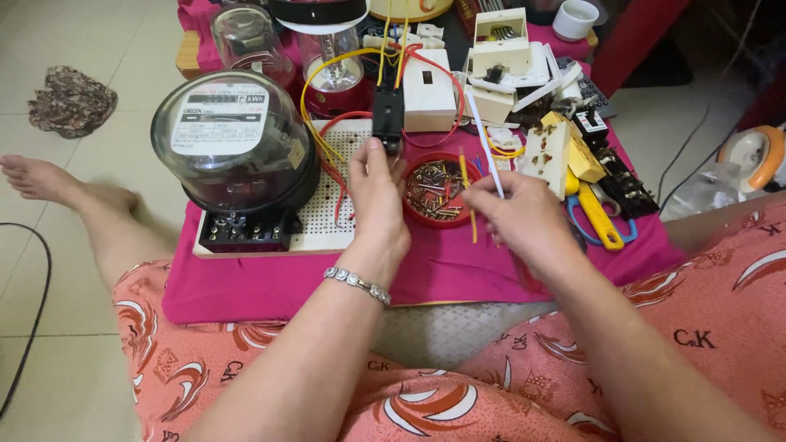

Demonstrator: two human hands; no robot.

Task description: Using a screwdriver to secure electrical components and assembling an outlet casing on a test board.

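White wire [485, 139] held pinched in right hand [524, 217], rising above a magenta cloth [458, 270] on the tiled floor [65, 327]. Left hand [377, 192] grips the black breaker [387, 119] just beyond it. Between the hands: one red screw dish [434, 190]. Further left: one domed electricity meter [233, 143].

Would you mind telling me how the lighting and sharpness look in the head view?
Head view: soft, even light, faint shadows; glare on the glass dome of the meter; left hand and right hand sharp; edges bow outward slightly.
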